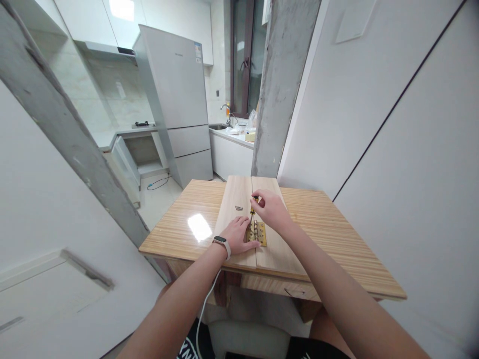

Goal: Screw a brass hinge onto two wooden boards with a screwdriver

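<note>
Two pale wooden boards lie side by side, a narrow seam between them. A brass hinge sits open across the seam, near the front. My right hand is closed on a screwdriver with a yellow and black handle, its shaft pointing down at the hinge's left leaf. My left hand lies on the left board with fingers stretched out, its fingertips and thumb at the hinge and covering part of it. The screwdriver's tip is hidden by the left fingers. Several small screws lie in a pile on the left board.
The boards rest on a striped wooden table with a drawer in front. A white cable hangs by the left forearm. Behind the table stand a fridge and a concrete post; a white wall rises at right.
</note>
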{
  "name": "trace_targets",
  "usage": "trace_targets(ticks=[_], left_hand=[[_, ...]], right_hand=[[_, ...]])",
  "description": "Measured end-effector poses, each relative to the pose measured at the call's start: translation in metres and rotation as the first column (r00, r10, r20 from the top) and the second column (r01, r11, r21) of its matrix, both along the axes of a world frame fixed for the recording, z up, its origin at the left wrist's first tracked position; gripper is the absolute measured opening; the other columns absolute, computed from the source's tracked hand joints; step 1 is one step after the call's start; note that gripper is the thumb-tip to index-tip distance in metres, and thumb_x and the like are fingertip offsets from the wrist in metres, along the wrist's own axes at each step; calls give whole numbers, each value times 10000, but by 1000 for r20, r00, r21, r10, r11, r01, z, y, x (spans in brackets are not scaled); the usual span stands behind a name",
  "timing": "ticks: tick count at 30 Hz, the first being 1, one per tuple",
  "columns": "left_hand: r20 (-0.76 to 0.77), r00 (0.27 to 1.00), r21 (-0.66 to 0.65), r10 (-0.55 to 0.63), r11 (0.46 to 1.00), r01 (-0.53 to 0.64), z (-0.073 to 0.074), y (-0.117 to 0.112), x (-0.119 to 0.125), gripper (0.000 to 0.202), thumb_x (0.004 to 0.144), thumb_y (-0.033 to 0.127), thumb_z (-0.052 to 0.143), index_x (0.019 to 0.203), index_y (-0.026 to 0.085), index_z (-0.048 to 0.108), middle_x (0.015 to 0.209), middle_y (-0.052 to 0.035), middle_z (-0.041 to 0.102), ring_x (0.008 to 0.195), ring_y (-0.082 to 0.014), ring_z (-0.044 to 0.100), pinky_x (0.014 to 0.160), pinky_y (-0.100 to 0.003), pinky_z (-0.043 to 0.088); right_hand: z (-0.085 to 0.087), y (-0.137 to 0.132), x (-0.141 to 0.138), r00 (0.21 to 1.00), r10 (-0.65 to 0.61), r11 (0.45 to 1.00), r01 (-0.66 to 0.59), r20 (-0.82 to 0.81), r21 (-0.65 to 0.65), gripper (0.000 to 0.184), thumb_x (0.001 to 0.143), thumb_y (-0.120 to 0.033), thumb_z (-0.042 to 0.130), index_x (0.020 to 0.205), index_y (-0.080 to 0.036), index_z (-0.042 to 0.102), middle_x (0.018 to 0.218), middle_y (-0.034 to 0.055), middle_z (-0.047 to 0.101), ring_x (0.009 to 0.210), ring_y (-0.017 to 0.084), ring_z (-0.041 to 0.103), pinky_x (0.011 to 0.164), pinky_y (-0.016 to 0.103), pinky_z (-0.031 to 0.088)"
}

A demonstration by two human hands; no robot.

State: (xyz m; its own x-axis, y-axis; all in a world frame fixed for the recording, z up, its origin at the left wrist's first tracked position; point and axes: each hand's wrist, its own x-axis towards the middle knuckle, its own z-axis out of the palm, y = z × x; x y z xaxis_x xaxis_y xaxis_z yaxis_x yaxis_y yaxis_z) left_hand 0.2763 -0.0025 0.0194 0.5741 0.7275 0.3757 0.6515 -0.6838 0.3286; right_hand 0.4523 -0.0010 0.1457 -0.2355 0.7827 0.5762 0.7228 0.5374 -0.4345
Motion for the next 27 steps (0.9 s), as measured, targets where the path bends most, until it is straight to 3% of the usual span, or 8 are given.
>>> trace_targets(ticks=[4,9,16,27], left_hand=[[4,1000,-1,0,1000,0,1,-1,0,894,810,820,618,1416,170,525,1451,-172,558,1363,-367,491,1183,-534,393],[5,1000,-1,2,1000,-2,0,-1,-1,890,811,803,634,1419,162,524,1461,-177,554,1370,-367,485,1185,-528,391],[0,1000,1,-3,1000,3,0,0,-1,900,811,808,628,1419,153,525,1457,-179,555,1366,-365,484,1182,-524,397],[-6,1000,4,-7,1000,7,-1,1,0,892,818,803,623,1419,153,517,1449,-182,554,1362,-363,488,1185,-529,392]], right_hand=[[5,3,10,998,61,992,-63,-22,-112,242,944,-216,627,1167,-193,717,854,34,738,726,160,658,752,286,472],[9,8,18,988,140,954,-151,-62,-260,253,965,-173,592,1181,-209,720,826,27,757,752,168,703,754,284,494],[10,7,11,997,76,986,-74,5,-152,192,917,-132,633,1062,-201,738,869,40,756,775,169,674,763,287,470],[-1,-4,-9,997,-79,997,79,3,-10,55,934,-212,635,953,-177,673,847,54,709,759,181,634,730,295,443]])
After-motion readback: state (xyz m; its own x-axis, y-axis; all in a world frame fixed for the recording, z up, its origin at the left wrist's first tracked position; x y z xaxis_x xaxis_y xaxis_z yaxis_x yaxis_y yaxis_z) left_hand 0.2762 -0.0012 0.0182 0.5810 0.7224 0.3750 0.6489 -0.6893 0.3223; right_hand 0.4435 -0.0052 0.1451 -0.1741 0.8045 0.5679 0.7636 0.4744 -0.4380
